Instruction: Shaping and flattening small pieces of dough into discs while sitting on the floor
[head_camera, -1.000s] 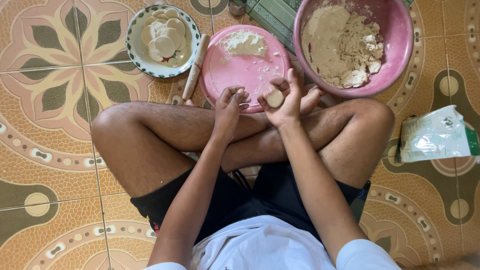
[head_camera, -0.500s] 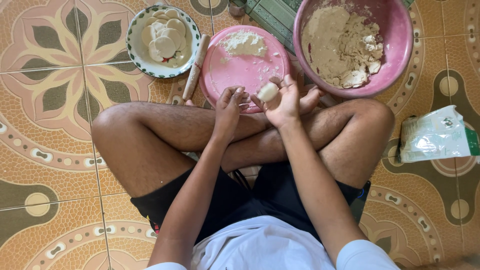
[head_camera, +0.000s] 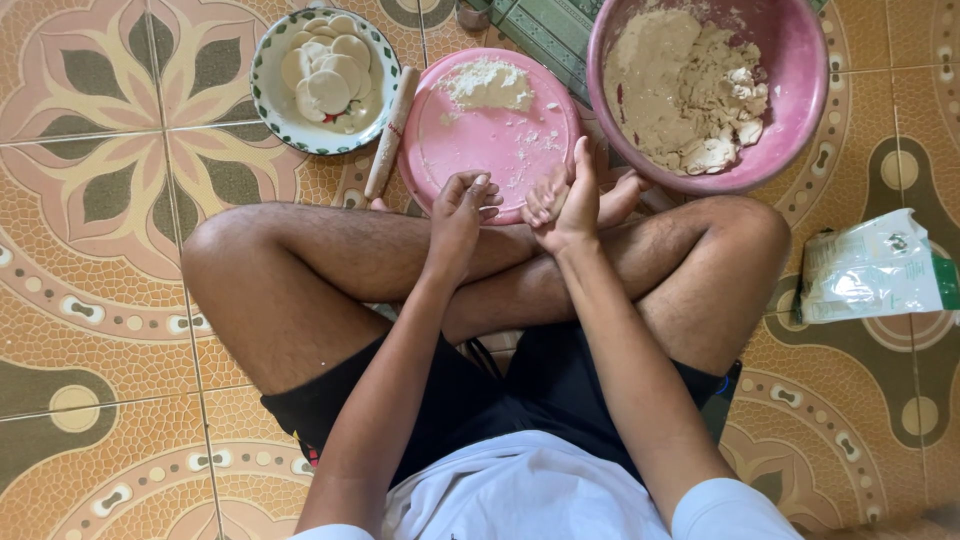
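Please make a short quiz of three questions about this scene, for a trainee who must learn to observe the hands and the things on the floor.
1. True or false: the wooden rolling pin lies between the patterned white bowl of flat dough discs and the round pink plastic plate.
2. Which hand holds the small pale piece of dough? A) left hand B) right hand C) neither
3. Fill in: the large pink plastic basin holds crumbly ____.

Key
1. True; the pin lies in the gap between them.
2. B; the right hand cups the dough, while the left hand is close beside it with bent fingers.
3. Dough.
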